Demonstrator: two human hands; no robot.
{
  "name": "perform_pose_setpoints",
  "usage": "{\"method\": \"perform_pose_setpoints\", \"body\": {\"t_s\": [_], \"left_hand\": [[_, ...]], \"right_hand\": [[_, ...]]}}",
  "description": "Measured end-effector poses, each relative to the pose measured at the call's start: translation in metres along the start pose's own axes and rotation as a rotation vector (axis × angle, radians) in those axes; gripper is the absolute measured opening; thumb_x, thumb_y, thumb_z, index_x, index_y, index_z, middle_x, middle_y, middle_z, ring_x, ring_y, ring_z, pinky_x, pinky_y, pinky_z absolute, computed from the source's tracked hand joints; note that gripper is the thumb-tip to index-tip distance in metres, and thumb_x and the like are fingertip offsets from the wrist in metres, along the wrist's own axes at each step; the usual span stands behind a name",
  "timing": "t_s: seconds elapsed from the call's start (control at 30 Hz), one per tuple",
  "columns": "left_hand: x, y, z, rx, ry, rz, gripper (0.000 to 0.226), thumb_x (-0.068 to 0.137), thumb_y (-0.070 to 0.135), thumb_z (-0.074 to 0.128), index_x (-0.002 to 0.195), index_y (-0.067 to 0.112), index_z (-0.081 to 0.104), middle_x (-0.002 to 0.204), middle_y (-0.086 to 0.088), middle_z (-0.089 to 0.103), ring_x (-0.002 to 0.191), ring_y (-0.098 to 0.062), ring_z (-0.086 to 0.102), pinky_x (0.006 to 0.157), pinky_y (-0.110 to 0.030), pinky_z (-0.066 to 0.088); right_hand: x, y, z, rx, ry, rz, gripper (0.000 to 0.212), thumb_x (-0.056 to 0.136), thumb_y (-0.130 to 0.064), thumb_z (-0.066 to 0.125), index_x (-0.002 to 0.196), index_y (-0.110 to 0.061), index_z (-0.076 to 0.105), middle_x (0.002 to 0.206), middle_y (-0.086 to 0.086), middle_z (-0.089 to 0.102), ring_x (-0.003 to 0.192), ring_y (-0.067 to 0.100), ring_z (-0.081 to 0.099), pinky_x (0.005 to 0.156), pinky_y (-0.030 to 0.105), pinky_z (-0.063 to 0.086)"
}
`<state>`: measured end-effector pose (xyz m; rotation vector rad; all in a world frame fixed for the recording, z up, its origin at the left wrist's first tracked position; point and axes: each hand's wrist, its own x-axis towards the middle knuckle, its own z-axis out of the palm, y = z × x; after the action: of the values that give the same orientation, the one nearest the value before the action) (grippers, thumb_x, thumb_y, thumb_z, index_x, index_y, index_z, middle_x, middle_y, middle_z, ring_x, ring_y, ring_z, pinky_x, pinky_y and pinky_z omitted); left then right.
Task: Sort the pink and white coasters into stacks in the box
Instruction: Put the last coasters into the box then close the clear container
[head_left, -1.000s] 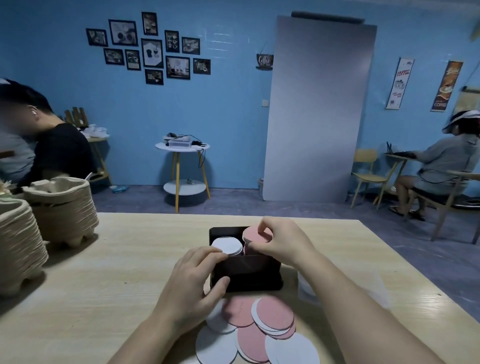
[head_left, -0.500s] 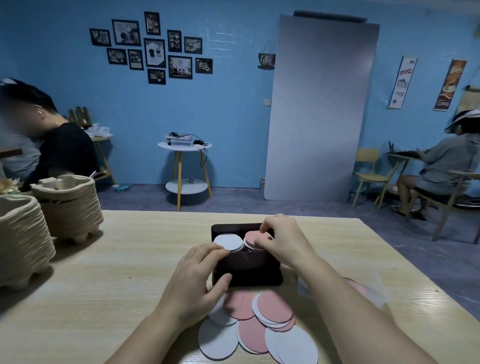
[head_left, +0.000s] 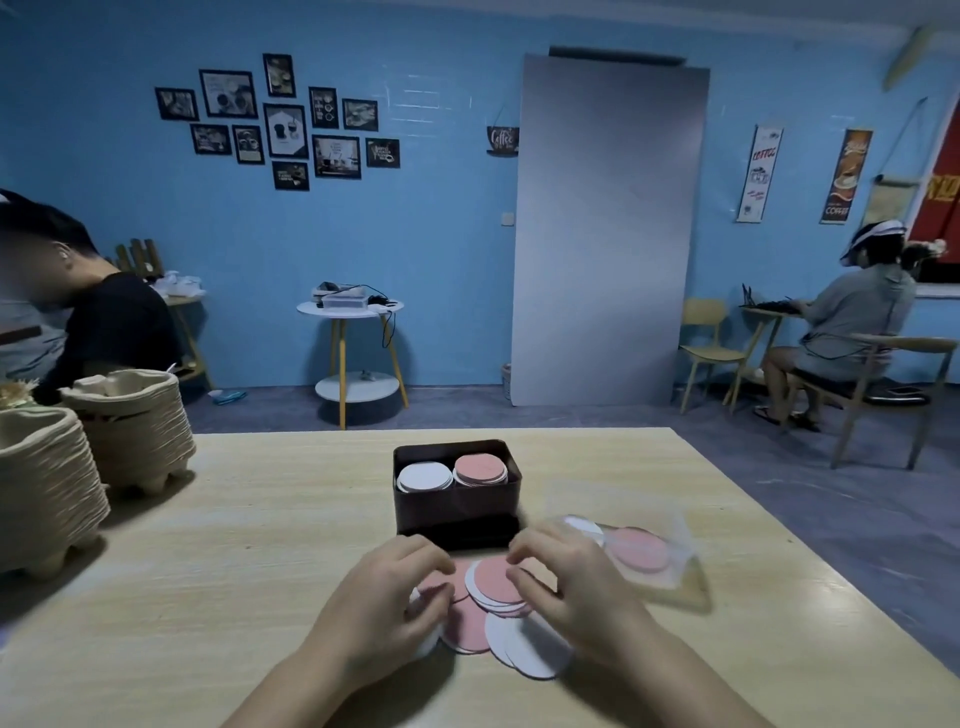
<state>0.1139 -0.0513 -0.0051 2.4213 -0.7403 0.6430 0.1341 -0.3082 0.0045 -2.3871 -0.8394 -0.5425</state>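
Pale woodgrain table (head_left: 260, 519): left grip (head_left: 384, 608) and right grip (head_left: 566, 587) curl over flat round coasters (head_left: 467, 623) (pinching unclear).

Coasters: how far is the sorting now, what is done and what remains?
Done: a white stack and a pink stack stand side by side in the box. In hand: the left hand and right hand touch the loose pile before the box; a grip is unclear. Remaining: that mixed pile, plus coasters in the clear bag beside it.
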Motion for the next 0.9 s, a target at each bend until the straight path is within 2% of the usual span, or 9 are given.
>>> {"method": "perform_pose_setpoints", "body": {"t_s": [0.1, 0.23, 0.3, 0.4, 0.47, 0.7, 0.83, 0.9], "left_hand": [[-0.012, 0.003, 0.008, 0.002, -0.065, 0.018, 0.01, 0.091, 0.04, 0.06, 0.099, 0.033, 0.062, 0.097, 0.023, 0.056, 0.092, 0.001, 0.054, 0.08, -0.029, 0.05], [-0.018, 0.004, 0.013, 0.052, -0.077, 0.023, 0.022, 0.092, 0.044, 0.057, 0.11, 0.035, 0.065, 0.112, 0.028, 0.058, 0.103, 0.002, 0.055, 0.087, -0.024, 0.049], [-0.018, 0.003, 0.014, 0.083, -0.091, 0.026, 0.026, 0.091, 0.045, 0.056, 0.114, 0.036, 0.066, 0.118, 0.029, 0.058, 0.107, 0.003, 0.053, 0.09, -0.023, 0.047], [-0.019, 0.003, 0.013, 0.098, -0.112, 0.026, 0.027, 0.091, 0.047, 0.055, 0.113, 0.036, 0.066, 0.119, 0.031, 0.055, 0.108, 0.004, 0.051, 0.09, -0.024, 0.046], [-0.018, 0.003, 0.014, 0.099, -0.115, 0.024, 0.026, 0.092, 0.048, 0.053, 0.111, 0.036, 0.066, 0.119, 0.031, 0.055, 0.108, 0.003, 0.05, 0.091, -0.025, 0.046], [-0.011, 0.0, 0.017, 0.085, -0.133, 0.021, 0.026, 0.092, 0.051, 0.051, 0.107, 0.035, 0.064, 0.119, 0.027, 0.055, 0.108, 0.002, 0.051, 0.093, -0.026, 0.044], [-0.007, 0.001, 0.017, 0.084, -0.142, 0.018, 0.024, 0.094, 0.051, 0.05, 0.105, 0.034, 0.065, 0.114, 0.026, 0.056, 0.102, 0.001, 0.053, 0.089, -0.025, 0.045], [-0.003, 0.003, 0.018, 0.093, -0.155, 0.011, 0.025, 0.094, 0.052, 0.049, 0.106, 0.035, 0.063, 0.115, 0.025, 0.055, 0.102, 0.0, 0.053, 0.089, -0.025, 0.045]], "right_hand": [[-0.024, 0.006, -0.002, -0.039, -0.062, 0.042, 0.015, 0.096, -0.044, 0.052, 0.101, -0.032, 0.059, 0.107, -0.02, 0.058, 0.103, 0.002, 0.053, 0.085, 0.027, 0.048], [-0.029, 0.002, 0.008, -0.092, -0.144, 0.069, 0.038, 0.095, -0.054, 0.041, 0.123, -0.033, 0.055, 0.131, -0.018, 0.05, 0.121, 0.005, 0.043, 0.099, 0.024, 0.039], [-0.028, -0.002, 0.016, -0.121, -0.18, 0.055, 0.034, 0.095, -0.054, 0.039, 0.119, -0.032, 0.051, 0.126, -0.015, 0.049, 0.118, 0.011, 0.044, 0.098, 0.03, 0.041], [-0.028, -0.001, 0.02, -0.115, -0.185, 0.072, 0.025, 0.095, -0.054, 0.041, 0.107, -0.032, 0.046, 0.12, -0.013, 0.047, 0.118, 0.009, 0.042, 0.095, 0.037, 0.044], [-0.029, 0.001, 0.02, -0.094, -0.184, 0.095, 0.027, 0.094, -0.056, 0.041, 0.104, -0.032, 0.045, 0.122, -0.011, 0.047, 0.123, 0.009, 0.04, 0.096, 0.038, 0.044], [-0.026, 0.002, 0.019, -0.054, -0.156, 0.069, 0.025, 0.094, -0.055, 0.048, 0.099, -0.03, 0.048, 0.102, -0.017, 0.052, 0.103, 0.007, 0.045, 0.09, 0.032, 0.045], [-0.029, 0.003, 0.017, -0.005, -0.123, 0.073, 0.021, 0.09, -0.048, 0.057, 0.097, -0.03, 0.05, 0.115, -0.016, 0.054, 0.118, 0.008, 0.047, 0.093, 0.03, 0.044], [-0.031, 0.006, 0.016, 0.0, -0.098, 0.07, 0.021, 0.089, -0.048, 0.059, 0.099, -0.031, 0.052, 0.129, -0.015, 0.053, 0.129, 0.004, 0.042, 0.097, 0.022, 0.04]]}}
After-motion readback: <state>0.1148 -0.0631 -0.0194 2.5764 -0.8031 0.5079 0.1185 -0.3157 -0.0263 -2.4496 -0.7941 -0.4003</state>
